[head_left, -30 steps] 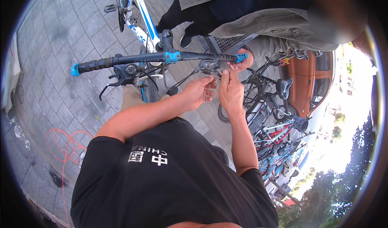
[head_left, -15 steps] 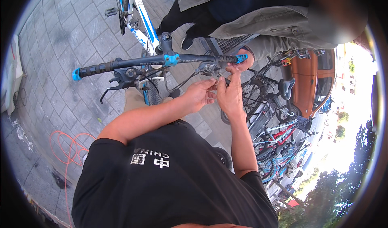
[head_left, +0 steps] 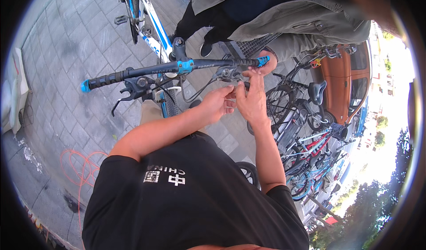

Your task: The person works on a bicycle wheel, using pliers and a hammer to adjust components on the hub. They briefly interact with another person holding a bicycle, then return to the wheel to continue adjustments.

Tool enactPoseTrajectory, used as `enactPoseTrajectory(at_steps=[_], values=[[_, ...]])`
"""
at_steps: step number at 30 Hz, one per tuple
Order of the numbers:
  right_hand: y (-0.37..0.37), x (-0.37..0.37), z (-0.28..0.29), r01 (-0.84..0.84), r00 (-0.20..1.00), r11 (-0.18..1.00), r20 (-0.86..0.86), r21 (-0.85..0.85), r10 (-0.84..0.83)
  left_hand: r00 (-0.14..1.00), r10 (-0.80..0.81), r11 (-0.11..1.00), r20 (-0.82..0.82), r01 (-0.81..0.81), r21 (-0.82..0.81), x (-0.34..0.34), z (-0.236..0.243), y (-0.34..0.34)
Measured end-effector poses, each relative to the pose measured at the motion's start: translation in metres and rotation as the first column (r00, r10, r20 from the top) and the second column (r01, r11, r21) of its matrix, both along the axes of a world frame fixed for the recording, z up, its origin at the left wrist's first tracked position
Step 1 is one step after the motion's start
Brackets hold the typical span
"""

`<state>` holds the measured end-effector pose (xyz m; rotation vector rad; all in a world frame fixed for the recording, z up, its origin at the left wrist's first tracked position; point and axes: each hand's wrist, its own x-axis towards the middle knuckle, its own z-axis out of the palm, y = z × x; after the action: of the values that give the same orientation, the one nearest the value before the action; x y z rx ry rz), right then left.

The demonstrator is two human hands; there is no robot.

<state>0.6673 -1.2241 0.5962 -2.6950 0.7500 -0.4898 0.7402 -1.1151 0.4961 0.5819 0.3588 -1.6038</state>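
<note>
I stand over grey rectangular stone paving slabs (head_left: pixel 84 41), which spread out well to the left of the orange-brown car with dark windows (head_left: pixel 338 88). Just left of that car I see a parked bicycle with a black saddle (head_left: pixel 317 93); below the car in my view, red and pale-blue bicycles (head_left: pixel 310 150) crowd together. Farther below it are dark green leafy trees (head_left: pixel 372 210) — and to its right, white daylight glares. Far left of the car, a thin orange cord (head_left: pixel 81 179) lies in loops.
</note>
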Motion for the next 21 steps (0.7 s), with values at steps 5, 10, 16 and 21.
enactPoseTrajectory(at_steps=[5,10,16,21], values=[[-0.003,-0.011,-0.005,0.121,0.992,0.971,-0.063,0.208,-0.11,1.0,-0.001,1.0,0.004,0.002,-0.007,-0.002,-0.007,0.002],[0.01,-0.007,0.003,0.258,0.962,0.921,0.013,0.292,-0.273,1.0,0.0,0.999,0.024,-0.001,0.055,0.001,-0.01,0.003],[0.01,-0.002,-0.001,0.236,0.958,0.934,0.095,0.27,-0.269,0.999,-0.029,0.999,0.034,0.029,0.023,0.0,-0.01,0.007],[0.008,0.002,0.008,0.25,0.953,0.916,0.086,0.315,-0.29,0.998,-0.007,0.999,0.065,0.004,0.05,0.006,-0.005,0.006]])
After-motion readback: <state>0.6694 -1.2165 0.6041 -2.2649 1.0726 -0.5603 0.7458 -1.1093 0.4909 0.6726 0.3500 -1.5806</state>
